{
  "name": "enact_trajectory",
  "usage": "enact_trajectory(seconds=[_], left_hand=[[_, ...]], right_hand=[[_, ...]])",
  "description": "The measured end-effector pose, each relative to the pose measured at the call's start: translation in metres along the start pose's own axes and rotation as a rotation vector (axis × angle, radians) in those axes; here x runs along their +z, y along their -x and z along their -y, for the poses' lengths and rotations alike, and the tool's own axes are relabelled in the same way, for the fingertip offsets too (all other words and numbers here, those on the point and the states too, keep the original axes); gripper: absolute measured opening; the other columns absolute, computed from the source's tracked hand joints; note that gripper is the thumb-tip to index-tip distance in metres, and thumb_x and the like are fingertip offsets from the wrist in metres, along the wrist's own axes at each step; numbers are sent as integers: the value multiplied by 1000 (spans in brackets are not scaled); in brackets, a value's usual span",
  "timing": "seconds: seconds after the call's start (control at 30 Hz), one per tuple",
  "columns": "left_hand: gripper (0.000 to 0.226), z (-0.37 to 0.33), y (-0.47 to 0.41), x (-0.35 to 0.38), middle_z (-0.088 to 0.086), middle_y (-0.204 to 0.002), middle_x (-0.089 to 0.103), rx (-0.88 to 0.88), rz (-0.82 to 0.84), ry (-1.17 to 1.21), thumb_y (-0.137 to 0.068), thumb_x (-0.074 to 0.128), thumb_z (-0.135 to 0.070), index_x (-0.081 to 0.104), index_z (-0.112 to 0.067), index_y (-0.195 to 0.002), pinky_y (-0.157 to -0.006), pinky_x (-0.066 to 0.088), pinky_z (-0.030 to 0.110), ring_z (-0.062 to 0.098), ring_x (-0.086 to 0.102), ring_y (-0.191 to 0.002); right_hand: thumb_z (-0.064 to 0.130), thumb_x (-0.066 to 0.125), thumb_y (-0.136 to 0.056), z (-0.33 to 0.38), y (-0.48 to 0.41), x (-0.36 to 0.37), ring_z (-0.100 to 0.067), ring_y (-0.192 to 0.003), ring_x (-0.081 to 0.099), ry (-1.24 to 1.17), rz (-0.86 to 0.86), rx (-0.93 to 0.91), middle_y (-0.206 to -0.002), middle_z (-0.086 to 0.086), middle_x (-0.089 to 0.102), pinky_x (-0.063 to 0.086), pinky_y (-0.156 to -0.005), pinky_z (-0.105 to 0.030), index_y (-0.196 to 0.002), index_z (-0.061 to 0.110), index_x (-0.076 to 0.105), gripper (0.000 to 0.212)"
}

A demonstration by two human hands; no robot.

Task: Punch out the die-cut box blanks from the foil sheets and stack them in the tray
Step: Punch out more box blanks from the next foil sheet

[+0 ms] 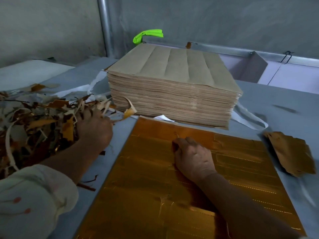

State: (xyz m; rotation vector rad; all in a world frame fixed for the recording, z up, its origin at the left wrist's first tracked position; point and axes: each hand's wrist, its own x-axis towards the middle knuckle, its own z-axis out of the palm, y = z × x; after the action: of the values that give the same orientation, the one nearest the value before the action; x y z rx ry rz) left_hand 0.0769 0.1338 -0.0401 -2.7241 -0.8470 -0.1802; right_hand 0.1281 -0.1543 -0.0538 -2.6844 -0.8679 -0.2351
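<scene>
Head view: gold foil sheet [155, 187] flat on grey table [276, 104], right in front of person. Right hand [193, 157] rests on sheet's upper middle, fingers curled under; cannot tell if they pinch anything. Left hand [94, 130] off sheet's left edge, fingers buried in scrap pile [34, 121] of torn strips; grip hidden. Tall stack of brown sheets [172, 87] just behind foil sheet. Small brown pile of blanks [291, 152] near sheet's right edge.
</scene>
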Motion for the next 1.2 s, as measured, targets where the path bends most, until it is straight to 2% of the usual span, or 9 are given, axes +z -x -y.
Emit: enact_trajectory(seconds=[0.17, 0.27, 0.4, 0.57, 0.67, 0.77, 0.87, 1.03, 1.2], left_hand=[[53, 14, 1, -4, 22, -145, 44, 14, -66, 46, -95, 49, -25, 43, -15, -146, -113, 21, 55, 46, 34, -133], [56, 4, 5, -14, 24, -134, 53, 148, -216, 167, -84, 57, -17, 53, -7, -139, -108, 29, 57, 46, 44, -124], [62, -6, 10, -26, 17, -136, 54, 279, -256, 245, -76, 43, -32, 60, -9, -131, -106, 34, 55, 42, 46, -124], [66, -12, 16, -25, 12, -137, 59, 284, -234, 221, -91, 31, -50, 51, -17, -144, -108, 25, 51, 38, 38, -139], [52, -14, 17, -30, 18, -140, 55, 283, -243, 301, -101, 33, -37, 56, -11, -139, -102, 38, 54, 41, 49, -128], [44, -14, 16, -36, 20, -146, 44, 262, -265, 340, -94, 58, -14, 56, -5, -137, -89, 50, 52, 42, 58, -112], [39, -15, 14, -44, 23, -130, 54, 325, -328, 390, -88, 64, -2, 63, 0, -127, -74, 55, 48, 41, 63, -90], [26, -23, 20, -47, 15, -89, 61, 619, -530, 329, -72, 73, 5, 74, -2, -97, -70, 48, 45, 34, 58, -78], [23, -49, 30, -52, 8, -91, 60, 822, -462, 530, -76, 72, 5, 73, -6, -95, -66, 46, 26, 15, 54, -78]], right_hand=[[32, 38, -100, 1, -1, 1, -12, -86, 56, 0, -4, 2, -110, 4, 60, 55, -76, -31, -132, 30, 53, 34], [32, 38, -100, 1, -1, 1, -12, -85, 55, -2, -1, 6, -109, 3, 60, 54, -76, -32, -132, 29, 53, 35], [33, 37, -101, 0, 0, 0, -12, -86, 55, -4, 10, 14, -109, 3, 59, 54, -76, -32, -131, 29, 53, 35], [33, 38, -100, 0, -3, 1, -11, -85, 55, -6, 10, 15, -109, 3, 60, 53, -75, -30, -130, 29, 54, 34], [33, 39, -100, -2, -3, 3, -10, -83, 51, -12, 14, 18, -110, 3, 60, 51, -73, -29, -130, 30, 54, 34], [33, 39, -100, -2, -3, 4, -9, -81, 48, -13, 7, 11, -110, 3, 60, 48, -70, -26, -130, 30, 54, 34], [33, 39, -100, -3, -2, 4, -9, -81, 48, -15, 7, 8, -111, 3, 60, 49, -71, -27, -129, 30, 54, 33], [33, 39, -100, -3, -2, 5, -10, -81, 48, -22, -7, 7, -110, 3, 60, 49, -71, -28, -127, 30, 55, 32], [32, 40, -98, -3, -2, 4, -13, -84, 55, -25, -10, 6, -109, 2, 61, 52, -73, -30, -125, 29, 55, 31]])
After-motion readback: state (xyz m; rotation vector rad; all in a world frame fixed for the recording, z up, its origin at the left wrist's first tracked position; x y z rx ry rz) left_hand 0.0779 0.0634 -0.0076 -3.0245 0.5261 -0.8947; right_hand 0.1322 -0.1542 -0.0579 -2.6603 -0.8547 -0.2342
